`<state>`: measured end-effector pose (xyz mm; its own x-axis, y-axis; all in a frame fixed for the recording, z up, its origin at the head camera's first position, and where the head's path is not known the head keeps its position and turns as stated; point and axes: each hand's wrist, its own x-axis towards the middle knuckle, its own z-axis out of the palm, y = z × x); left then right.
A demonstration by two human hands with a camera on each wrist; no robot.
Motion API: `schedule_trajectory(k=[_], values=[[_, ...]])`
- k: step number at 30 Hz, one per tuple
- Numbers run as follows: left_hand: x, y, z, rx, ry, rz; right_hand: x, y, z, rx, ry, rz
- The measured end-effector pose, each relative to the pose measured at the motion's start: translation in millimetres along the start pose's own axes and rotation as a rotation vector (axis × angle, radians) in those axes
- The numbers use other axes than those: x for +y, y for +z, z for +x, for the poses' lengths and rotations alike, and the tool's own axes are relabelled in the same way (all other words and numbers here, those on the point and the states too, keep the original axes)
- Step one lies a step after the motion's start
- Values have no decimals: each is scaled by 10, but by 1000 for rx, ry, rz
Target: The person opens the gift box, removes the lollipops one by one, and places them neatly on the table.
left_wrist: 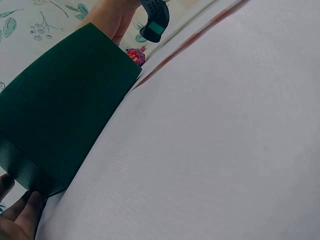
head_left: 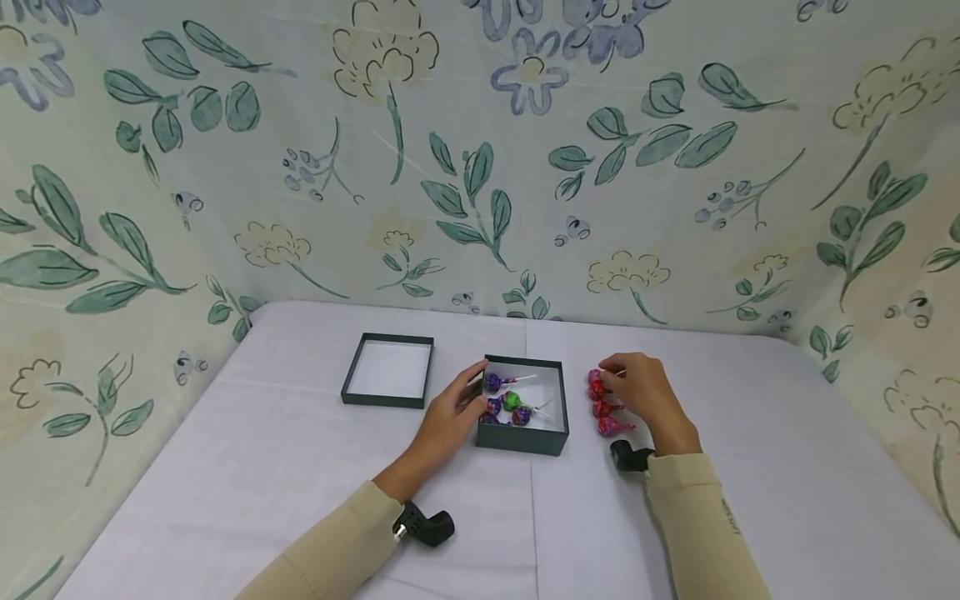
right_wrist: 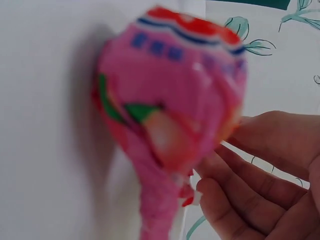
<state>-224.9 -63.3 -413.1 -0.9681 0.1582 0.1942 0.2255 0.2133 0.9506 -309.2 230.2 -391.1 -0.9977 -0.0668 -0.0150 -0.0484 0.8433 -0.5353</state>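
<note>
On the table stands a dark green square box (head_left: 522, 440), uncovered, with several lollipops in purple and green wrappers, such as the green lollipop (head_left: 511, 401), lying inside. My left hand (head_left: 444, 419) holds the box by its left wall, thumb and forefinger spread along the rim. To the right of the box, pink and red lollipops (head_left: 606, 408) lie in a column. My right hand (head_left: 640, 385) is at the far end of that column, fingertips pinching at a lollipop there. In the right wrist view a near pink lollipop (right_wrist: 170, 95) hides those fingertips.
The box's shallow lid (head_left: 384, 402) lies to the left with its white inside up. A white cloth (head_left: 300, 467) covers the table, and flowered fabric (head_left: 465, 208) rises behind it and at the sides. Each wrist wears a black camera (head_left: 433, 528).
</note>
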Motion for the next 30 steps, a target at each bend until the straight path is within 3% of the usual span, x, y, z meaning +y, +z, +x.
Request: schedule_trajectory(k=[4, 9, 13, 16, 20, 26, 30], values=[[1, 0, -1, -7, -1, -9, 31, 11, 18, 28, 6, 8], [-33, 0, 10, -14, 3, -12, 308, 171, 222, 101, -23, -45], [-203, 33, 62, 1, 13, -11, 443, 241, 322, 125, -52, -42], [-348, 59, 105, 22, 18, 1, 304, 175, 241, 128, -50, -33], [-401, 68, 120, 39, 15, 10, 0, 19, 38, 120, -55, -10], [-378, 77, 112, 45, 9, 16, -274, -134, -173, 133, -114, 0], [-265, 61, 79, 37, 3, 10, -373, -171, -235, 157, -154, -26]])
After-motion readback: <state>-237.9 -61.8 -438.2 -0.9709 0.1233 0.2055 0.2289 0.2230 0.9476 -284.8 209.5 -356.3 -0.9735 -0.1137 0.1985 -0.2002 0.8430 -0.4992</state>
